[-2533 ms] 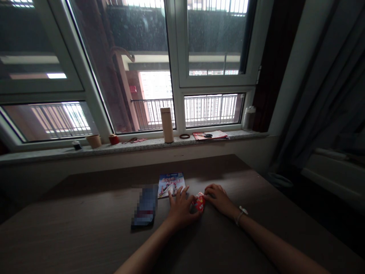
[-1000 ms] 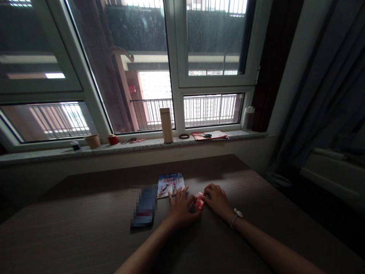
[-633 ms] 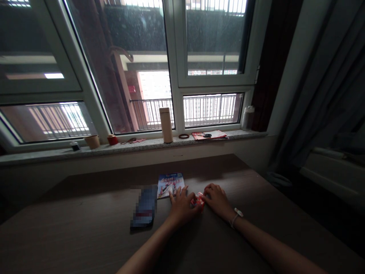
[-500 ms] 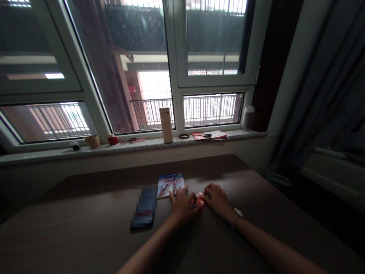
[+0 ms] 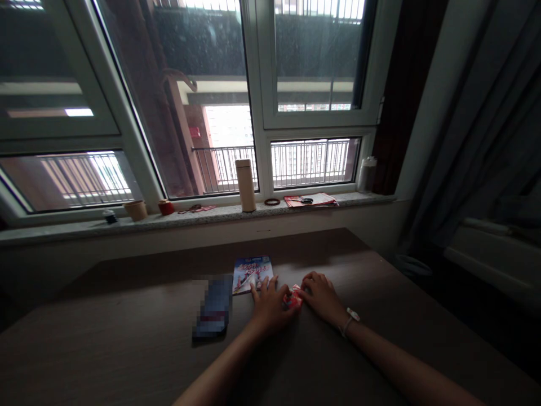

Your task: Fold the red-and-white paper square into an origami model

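Observation:
A small red-and-white piece of folded paper (image 5: 295,296) lies on the dark brown table, between my two hands. From the left, my left hand (image 5: 271,303) grips it between thumb and index finger, while its other fingers spread towards a blue printed leaflet (image 5: 245,273). My right hand (image 5: 322,294), with a pale bracelet at the wrist, has its thumb and fingertips closed on the paper's right edge. The fingers partly cover the paper, so its exact shape is hidden.
Left of the leaflet lies a dark, pixelated flat object (image 5: 214,310). On the windowsill stand a beige flask (image 5: 245,186), a paper cup (image 5: 136,210), a red spool (image 5: 165,207) and a clear bottle (image 5: 367,175). Scissors (image 5: 306,201) rest on red printed sheets (image 5: 323,199).
My left thumb has shifted slightly against the paper's near edge. Both hands otherwise stay in place, and the view has moved very little.

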The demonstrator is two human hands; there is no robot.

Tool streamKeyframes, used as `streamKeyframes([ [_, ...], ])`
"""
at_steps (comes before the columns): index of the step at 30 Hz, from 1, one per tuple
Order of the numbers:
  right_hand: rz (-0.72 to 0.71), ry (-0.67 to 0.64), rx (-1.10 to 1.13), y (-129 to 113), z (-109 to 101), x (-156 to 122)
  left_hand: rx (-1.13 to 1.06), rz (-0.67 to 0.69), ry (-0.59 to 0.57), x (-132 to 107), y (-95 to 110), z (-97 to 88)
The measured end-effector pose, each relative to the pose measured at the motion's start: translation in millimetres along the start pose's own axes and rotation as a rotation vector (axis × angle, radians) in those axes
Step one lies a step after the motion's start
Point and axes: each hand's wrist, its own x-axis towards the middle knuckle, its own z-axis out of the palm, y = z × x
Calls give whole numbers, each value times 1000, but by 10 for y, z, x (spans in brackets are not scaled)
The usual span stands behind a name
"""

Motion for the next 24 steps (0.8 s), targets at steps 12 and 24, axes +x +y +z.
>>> streamKeyframes([
  [12, 11, 5, -18, -22, -2, -8, -2, -18, -10, -6, 32, -36],
  [24, 14, 23, -16, 27, 69, 22, 19, -66, 63, -14, 99, 13],
])
